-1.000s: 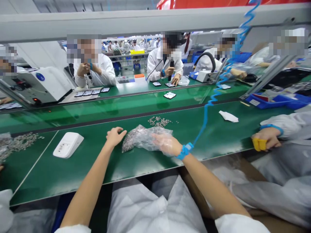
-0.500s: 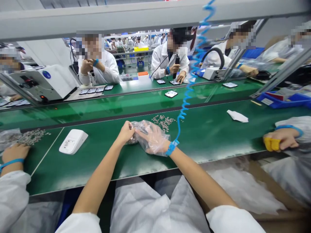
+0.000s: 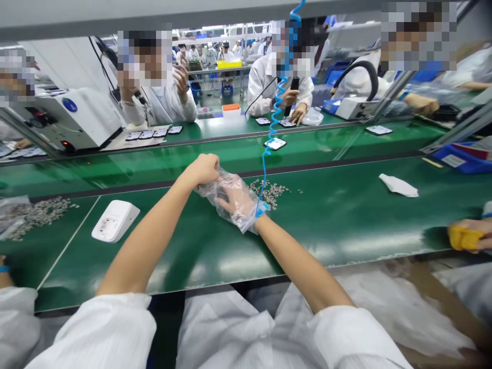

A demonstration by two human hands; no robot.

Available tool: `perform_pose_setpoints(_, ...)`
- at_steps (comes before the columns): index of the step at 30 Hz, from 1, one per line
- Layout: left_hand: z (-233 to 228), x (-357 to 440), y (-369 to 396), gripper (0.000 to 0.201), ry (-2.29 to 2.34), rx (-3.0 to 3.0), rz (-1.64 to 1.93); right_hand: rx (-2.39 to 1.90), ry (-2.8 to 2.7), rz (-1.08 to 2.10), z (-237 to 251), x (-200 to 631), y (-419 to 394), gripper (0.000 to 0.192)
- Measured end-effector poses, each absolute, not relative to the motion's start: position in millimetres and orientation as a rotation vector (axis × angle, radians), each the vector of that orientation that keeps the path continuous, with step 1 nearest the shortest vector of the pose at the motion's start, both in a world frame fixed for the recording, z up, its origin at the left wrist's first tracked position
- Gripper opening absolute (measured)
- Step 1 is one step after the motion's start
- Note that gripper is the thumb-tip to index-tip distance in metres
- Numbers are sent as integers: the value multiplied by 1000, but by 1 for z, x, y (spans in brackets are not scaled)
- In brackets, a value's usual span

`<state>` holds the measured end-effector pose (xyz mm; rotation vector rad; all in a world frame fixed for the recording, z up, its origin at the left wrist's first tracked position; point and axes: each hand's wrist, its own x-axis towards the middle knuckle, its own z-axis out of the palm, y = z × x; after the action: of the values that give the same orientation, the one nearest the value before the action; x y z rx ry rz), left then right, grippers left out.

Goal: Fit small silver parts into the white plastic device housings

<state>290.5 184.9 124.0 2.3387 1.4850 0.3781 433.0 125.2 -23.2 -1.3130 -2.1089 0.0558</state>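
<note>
Plastic bag [image 3: 230,202] up off the green worktop [image 3: 307,230], caught between both hands over the middle of the near lane. Left hand [image 3: 203,169] is clenched into a fist on the bag's upper left edge, knuckles toward the belt. Right hand [image 3: 236,197] sits inside the clear film, fingers spread and reaching up and left, so the bag wraps it like a loose glove down to the blue wrist strap [image 3: 263,209] — whether those fingers have closed on anything inside, I can't tell. The bag's long axis runs from the fist at upper left down to the open mouth at the right wrist; the left hand holds the far end, the right fills the near one. The two hands are touching through the plastic.

Just beyond the right wrist, a scatter of small metal parts [image 3: 271,189] lies loose on the worktop, near the bag but apart from it. A blue coiled cord [image 3: 274,113] climbs from the wrist strap straight up out of view. Off to the left, a white plastic housing [image 3: 114,220] rests flat; to the right, a white scrap [image 3: 397,185]. At the right edge a neighbour's hand [image 3: 467,234] grips something yellow. Farther back — the conveyor belt [image 3: 192,164] carries a dark square part [image 3: 275,144], and co-workers in white coats sit along the far side.
</note>
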Motion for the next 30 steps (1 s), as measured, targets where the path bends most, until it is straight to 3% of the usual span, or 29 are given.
perform_pose_setpoints(7, 142, 295, 194, 31, 1603, 2741, 30, -1519, -2124, 45, -27, 428, 139, 47)
perform_pose_setpoints(16, 153, 278, 205, 28, 1666, 2634, 112, -1338, -2222, 32, -22, 447, 147, 48)
perform_pose_setpoints(23, 156, 267, 209, 27, 1712, 2581, 206, -1200, -2437, 2, -12, 459, 148, 27)
perform_pose_setpoints(30, 158, 264, 209, 29, 1710, 2585, 161, -1295, -2483, -124, -8, 459, 143, 53)
